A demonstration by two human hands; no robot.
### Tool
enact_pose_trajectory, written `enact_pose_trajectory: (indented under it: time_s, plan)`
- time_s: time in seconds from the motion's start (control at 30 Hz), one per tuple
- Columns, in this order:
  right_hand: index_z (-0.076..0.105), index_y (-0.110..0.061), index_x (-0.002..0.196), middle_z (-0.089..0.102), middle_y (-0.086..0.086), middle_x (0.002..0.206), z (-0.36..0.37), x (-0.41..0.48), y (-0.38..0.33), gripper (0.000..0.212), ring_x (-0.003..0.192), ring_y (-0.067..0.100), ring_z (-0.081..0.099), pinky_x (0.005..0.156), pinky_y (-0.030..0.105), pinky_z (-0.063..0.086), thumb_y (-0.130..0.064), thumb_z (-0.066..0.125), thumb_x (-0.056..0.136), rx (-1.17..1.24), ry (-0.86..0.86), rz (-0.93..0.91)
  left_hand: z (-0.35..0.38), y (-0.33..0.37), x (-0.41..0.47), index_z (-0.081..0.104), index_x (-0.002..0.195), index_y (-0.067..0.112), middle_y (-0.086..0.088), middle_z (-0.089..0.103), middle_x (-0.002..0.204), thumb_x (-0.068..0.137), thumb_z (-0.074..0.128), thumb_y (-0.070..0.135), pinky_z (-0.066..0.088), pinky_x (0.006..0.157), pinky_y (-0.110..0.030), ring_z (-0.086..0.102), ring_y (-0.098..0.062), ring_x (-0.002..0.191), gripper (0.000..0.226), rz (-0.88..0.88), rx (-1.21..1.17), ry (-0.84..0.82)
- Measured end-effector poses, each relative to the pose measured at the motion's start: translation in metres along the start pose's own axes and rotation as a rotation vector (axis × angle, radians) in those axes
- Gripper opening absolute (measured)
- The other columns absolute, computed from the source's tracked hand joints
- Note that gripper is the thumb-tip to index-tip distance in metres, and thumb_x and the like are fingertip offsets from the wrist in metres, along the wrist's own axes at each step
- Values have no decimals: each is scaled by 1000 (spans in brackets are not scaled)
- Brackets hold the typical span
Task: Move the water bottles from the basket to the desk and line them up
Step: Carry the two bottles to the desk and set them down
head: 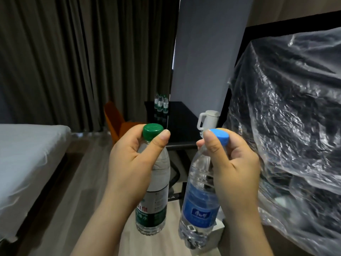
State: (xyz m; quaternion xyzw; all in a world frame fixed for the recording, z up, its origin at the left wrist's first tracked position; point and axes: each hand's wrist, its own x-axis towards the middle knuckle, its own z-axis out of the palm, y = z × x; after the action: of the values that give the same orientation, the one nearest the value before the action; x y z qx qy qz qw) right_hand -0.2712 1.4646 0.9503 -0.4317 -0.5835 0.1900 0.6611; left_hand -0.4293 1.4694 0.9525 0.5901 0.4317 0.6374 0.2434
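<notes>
My left hand (129, 163) grips the neck of a green-capped water bottle (155, 206) with a green label, held upright in the air. My right hand (232, 167) grips the neck of a blue-capped water bottle (199, 204) with a blue label, hanging a little tilted beside the first. Both bottles hang over the wooden floor. Farther off stands the dark desk (182, 122), with three green-labelled bottles (161, 104) grouped at its far left corner. No basket is in view.
A white kettle (207, 120) stands on the desk's right side. An orange chair (118, 122) sits left of the desk before dark curtains. A white bed (27, 159) fills the left. A dark object wrapped in clear plastic (291, 126) looms close on the right.
</notes>
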Motion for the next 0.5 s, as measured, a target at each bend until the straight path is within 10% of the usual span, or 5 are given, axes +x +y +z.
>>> enact_pose_trajectory:
  time_s: [0.5]
  plan:
    - [68,-28,87,72,-6,81,127,200,149,17,75,4,67,63,5,46,-43,63,84,167,-60,-14,45,-139,215,68,84,21,3,70,82,81,60,43,52,69,-19,65,-7,80,24,-18,71,78]
